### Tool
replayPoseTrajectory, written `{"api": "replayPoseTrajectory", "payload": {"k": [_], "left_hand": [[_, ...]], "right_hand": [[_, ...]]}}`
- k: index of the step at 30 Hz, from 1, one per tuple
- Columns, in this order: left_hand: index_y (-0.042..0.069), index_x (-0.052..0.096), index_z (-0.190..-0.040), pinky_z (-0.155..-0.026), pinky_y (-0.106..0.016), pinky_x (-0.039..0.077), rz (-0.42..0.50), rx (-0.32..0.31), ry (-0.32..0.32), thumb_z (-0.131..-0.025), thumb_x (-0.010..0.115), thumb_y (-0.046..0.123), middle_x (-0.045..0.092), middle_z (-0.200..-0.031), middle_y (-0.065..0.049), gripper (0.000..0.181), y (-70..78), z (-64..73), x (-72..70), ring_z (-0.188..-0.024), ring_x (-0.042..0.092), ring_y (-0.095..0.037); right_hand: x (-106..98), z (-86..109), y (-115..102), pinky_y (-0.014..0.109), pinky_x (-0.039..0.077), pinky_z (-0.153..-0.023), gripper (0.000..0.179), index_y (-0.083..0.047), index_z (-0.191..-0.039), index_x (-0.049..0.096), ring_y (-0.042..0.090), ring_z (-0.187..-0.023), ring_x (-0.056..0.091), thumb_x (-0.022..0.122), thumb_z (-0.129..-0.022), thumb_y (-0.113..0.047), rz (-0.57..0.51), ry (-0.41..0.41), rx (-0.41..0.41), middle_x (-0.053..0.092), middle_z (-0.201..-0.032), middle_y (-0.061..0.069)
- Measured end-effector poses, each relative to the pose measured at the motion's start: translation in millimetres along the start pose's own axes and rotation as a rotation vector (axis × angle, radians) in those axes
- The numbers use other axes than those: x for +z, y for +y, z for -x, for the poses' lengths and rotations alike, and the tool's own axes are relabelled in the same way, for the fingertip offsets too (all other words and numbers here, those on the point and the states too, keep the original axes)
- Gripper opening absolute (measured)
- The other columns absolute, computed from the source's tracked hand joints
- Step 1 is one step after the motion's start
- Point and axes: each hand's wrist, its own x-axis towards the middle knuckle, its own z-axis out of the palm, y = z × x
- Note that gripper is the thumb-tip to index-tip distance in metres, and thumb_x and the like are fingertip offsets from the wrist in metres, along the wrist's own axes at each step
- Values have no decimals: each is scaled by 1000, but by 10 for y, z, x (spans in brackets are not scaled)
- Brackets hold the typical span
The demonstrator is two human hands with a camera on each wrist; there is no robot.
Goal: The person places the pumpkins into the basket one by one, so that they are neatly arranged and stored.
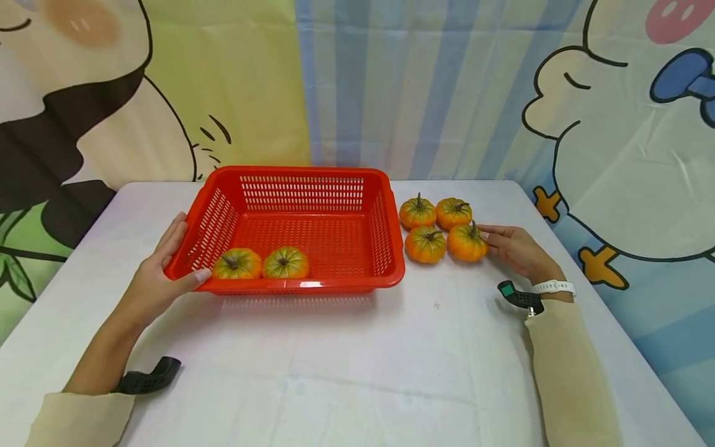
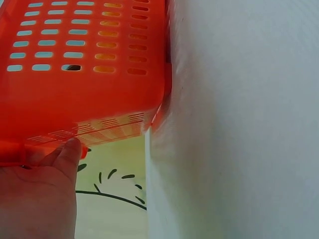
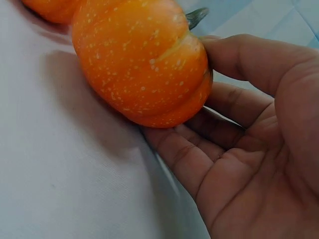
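Observation:
A red plastic basket [image 1: 335,285] with slotted walls stands on the table, left of centre. My left hand [image 1: 155,276] holds its left end, thumb at the front rim and fingers along the side; the left wrist view shows the thumb [image 2: 69,155] against the red wall. Two small orange-green pumpkins, one at the left [image 1: 238,265] and one beside it [image 1: 286,264], lie inside along the front wall. Right of the basket, my right hand [image 1: 516,251] grips a small pumpkin [image 3: 144,64] by its right side, with thumb near the stem and fingers low around it.
Three more small pumpkins sit close by: one at the back left [image 1: 417,213], one at the back right [image 1: 454,213] and one in front [image 1: 426,244]. A white cloth covers the table [image 1: 335,372]. A cartoon-printed curtain [image 1: 385,93] hangs behind it.

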Motion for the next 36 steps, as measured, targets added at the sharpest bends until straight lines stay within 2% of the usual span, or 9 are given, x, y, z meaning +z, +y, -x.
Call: {"api": "replayPoseTrajectory", "payload": {"k": [7,13,17,22,26,29,33,36], "left_hand": [[23,5,-156,-78,-13,46,-3,6,-2,-88,71,23,0,-161,15,94,7,19,0,-148,7,-21],[25,4,-156,-80,-14,46,4,7,-4,-89,70,24,0,-160,18,94,48,-19,-16,-147,9,-23],[23,5,-156,-80,-16,46,-1,2,-2,-88,71,24,0,-161,17,95,32,-23,-9,-148,8,-22],[24,5,-156,-81,-19,46,-14,-7,4,-87,72,25,0,-161,16,96,-6,-14,1,-148,7,-22],[25,5,-156,-81,-18,46,-16,-12,2,-88,72,25,0,-161,16,95,-6,-6,4,-148,8,-24],[24,5,-156,-82,-18,45,-13,-7,-2,-88,71,25,1,-161,16,95,4,-2,8,-147,8,-24],[23,5,-156,-83,-18,45,-8,5,-2,-88,71,25,1,-161,16,94,19,0,7,-147,9,-23],[23,5,-156,-82,-17,45,-7,2,2,-88,71,25,1,-161,16,95,17,-5,1,-148,8,-23]], "right_hand": [[-54,42,-67,22,45,-95,51,9,-146,32,27,-136,33,47,-103,-15,7,6,-10,20,-158,20],[-69,90,-108,19,48,-90,52,11,-144,33,14,-125,43,49,-102,-13,-21,20,-39,20,-157,21],[-62,94,-132,20,49,-89,50,9,-143,39,7,-116,49,53,-101,-14,-36,12,-62,23,-156,23],[-7,85,-188,19,48,-91,50,4,-139,49,11,-119,48,59,-99,-22,8,-2,-90,33,-153,19],[73,91,-230,19,48,-91,48,3,-137,53,15,-121,47,62,-97,-22,37,-4,-97,43,-147,13],[105,86,-255,20,48,-91,47,3,-137,53,13,-119,50,61,-98,-21,46,-9,-122,45,-145,12],[137,82,-328,19,48,-91,52,6,-139,48,10,-118,50,60,-99,-25,93,-31,-156,40,-149,18],[174,89,-406,18,47,-91,54,8,-140,46,10,-117,50,60,-99,-24,81,-32,-157,35,-151,21]]}}
